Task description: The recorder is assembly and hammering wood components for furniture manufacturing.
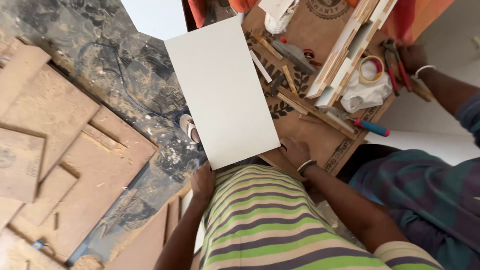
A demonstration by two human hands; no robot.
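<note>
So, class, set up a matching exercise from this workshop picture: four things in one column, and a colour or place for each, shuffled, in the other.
Things:
1. flat panel
2. screwdriver handle
3. tape roll
4. pliers

Descriptions:
A. blue with a red tip
B. yellowish ring lying on a white cloth
C. white, held by left hand and right hand
D. red handles, under another person's hand

Pairs: 1-C, 2-A, 3-B, 4-D
</note>
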